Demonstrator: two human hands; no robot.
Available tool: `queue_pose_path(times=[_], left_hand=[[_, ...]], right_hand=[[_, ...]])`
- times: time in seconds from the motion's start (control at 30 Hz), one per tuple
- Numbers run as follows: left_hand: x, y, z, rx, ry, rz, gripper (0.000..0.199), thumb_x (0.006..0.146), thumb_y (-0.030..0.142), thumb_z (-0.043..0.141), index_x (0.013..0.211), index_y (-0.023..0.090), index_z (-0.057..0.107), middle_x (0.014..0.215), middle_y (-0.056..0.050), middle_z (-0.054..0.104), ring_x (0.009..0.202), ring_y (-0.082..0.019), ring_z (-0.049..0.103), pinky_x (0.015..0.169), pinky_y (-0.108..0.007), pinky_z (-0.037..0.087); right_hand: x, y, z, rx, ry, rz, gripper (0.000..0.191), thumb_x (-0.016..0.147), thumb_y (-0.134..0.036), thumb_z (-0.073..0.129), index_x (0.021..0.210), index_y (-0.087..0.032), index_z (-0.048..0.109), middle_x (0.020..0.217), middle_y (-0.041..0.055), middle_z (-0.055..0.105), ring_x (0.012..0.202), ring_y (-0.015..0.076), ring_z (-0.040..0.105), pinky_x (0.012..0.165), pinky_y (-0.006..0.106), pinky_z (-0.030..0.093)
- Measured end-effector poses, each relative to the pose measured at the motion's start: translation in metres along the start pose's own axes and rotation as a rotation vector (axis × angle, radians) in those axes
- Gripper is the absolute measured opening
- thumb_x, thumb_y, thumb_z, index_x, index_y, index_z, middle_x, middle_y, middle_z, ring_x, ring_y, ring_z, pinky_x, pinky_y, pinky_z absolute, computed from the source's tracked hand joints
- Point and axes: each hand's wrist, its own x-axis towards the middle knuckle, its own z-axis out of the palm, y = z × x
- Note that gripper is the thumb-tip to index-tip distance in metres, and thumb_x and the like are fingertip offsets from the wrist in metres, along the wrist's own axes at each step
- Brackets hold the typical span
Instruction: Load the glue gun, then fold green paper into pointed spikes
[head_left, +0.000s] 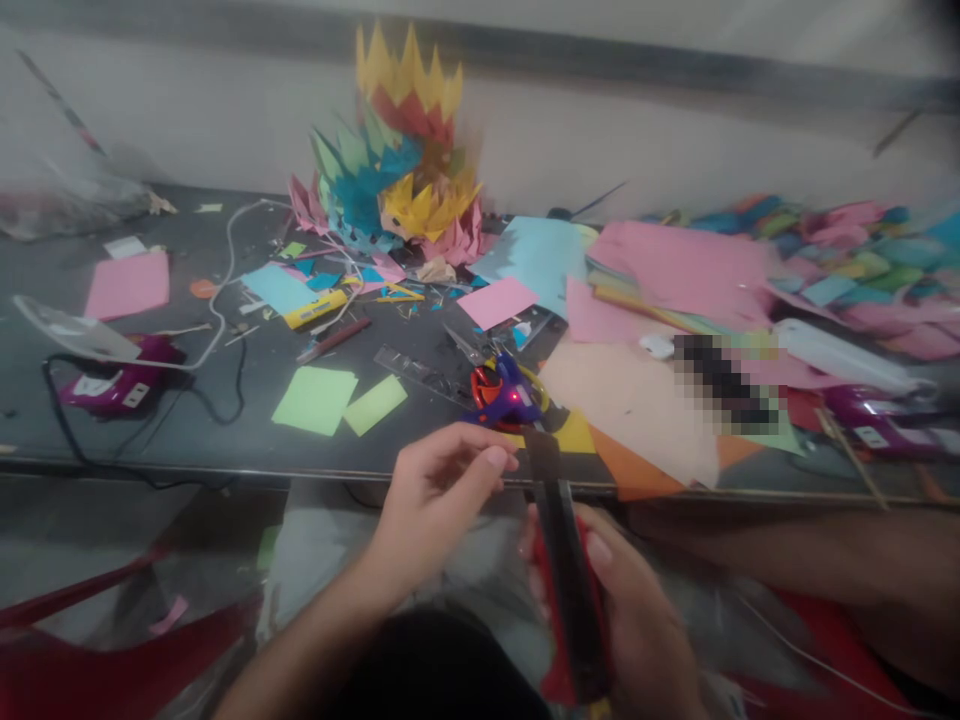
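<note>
Right hand (637, 600): grip closed round a red-and-black tool (566, 555), held at the near edge of the surface (202, 432), flat dark end pointing far.

Left hand (442, 485): just left of the tool's far end, fingers curled, thumb drawn toward the fingertips; with the blur, one cannot tell whether its grip has anything in it.

Blue glue gun (504, 407), red light lit: on the surface, just beyond the hands. Scissors (463, 346), red-handled: beside it, blades pointing far left. Clear ruler (424, 373): to their left.

Green sheet (315, 400) and smaller yellow-green sheet (376, 405): left of the ruler's near end, flat. Yellow sheet (576, 432), orange sheet (649, 482) and beige sheet (637, 400): right of the glue gun, overlapping.

Pink sheets (697, 262): far right, stacked. Light-blue sheet (525, 262): to their left.

Paper model (412, 75), spiked tiers in yellow, red, green, blue and pink: far centre. Yellow tube-like item (315, 309): nearer, among paper scraps. Purple devices, one at left (120, 380), one at right (874, 425).
</note>
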Motion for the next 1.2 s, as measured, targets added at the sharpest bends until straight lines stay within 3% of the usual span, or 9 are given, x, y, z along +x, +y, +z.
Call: queue_pose_path(times=[0.1,0.33,0.53,0.9,1.03,1.2], left_hand=[[-0.003,0.004,-0.001,-0.003,-0.011,0.022,0.013,0.084,0.027,0.057,0.084,0.018,0.067,0.070,0.000,0.064,0.058,-0.006,0.054,0.058,-0.015,0.045],[-0.003,0.011,-0.002,0.039,0.011,0.026,0.011,0.079,0.029,0.062,0.077,0.018,0.065,0.064,0.002,0.061,0.055,-0.006,0.050,0.053,-0.015,0.043],[-0.002,0.012,-0.004,0.127,0.048,0.027,0.012,0.079,0.025,0.061,0.072,0.016,0.064,0.061,0.001,0.060,0.054,-0.007,0.050,0.051,-0.016,0.042],[-0.002,0.012,-0.005,0.125,0.049,0.014,0.010,0.078,0.016,0.056,0.071,0.018,0.064,0.063,0.003,0.061,0.053,-0.005,0.051,0.049,-0.014,0.041],[-0.002,0.012,-0.005,0.122,0.044,0.005,0.009,0.077,0.019,0.057,0.070,0.017,0.062,0.060,0.003,0.060,0.050,-0.006,0.050,0.047,-0.014,0.040],[-0.002,0.012,-0.004,0.162,0.070,-0.006,0.010,0.076,0.017,0.056,0.066,0.016,0.060,0.061,0.001,0.060,0.054,-0.007,0.051,0.049,-0.016,0.041]], right_hand=[[0.001,-0.001,0.000,-0.063,-0.044,-0.002,0.041,0.076,-0.056,0.052,0.079,-0.017,0.062,0.060,0.0025,0.060,0.046,0.0111,0.051,0.039,0.019,0.041],[-0.002,-0.002,0.010,-0.100,0.114,0.048,0.041,0.072,-0.056,0.056,0.079,-0.017,0.061,0.058,0.0012,0.058,0.044,0.0100,0.048,0.037,0.019,0.036],[-0.003,0.000,0.014,-0.199,0.195,-0.014,0.037,0.074,-0.054,0.055,0.080,-0.018,0.063,0.056,-0.0006,0.056,0.047,0.0094,0.047,0.040,0.018,0.037],[0.000,0.004,0.010,-0.165,0.122,0.031,0.038,0.075,-0.055,0.053,0.079,-0.017,0.060,0.057,0.0005,0.056,0.048,0.0111,0.049,0.038,0.019,0.036],[-0.001,0.005,0.010,-0.230,0.151,-0.007,0.037,0.077,-0.053,0.051,0.083,-0.018,0.062,0.056,0.0000,0.055,0.048,0.0116,0.049,0.040,0.020,0.039],[-0.002,0.007,0.011,-0.341,0.178,-0.103,0.035,0.079,-0.049,0.050,0.092,-0.020,0.064,0.070,0.0029,0.063,0.053,0.0123,0.052,0.044,0.020,0.043]])
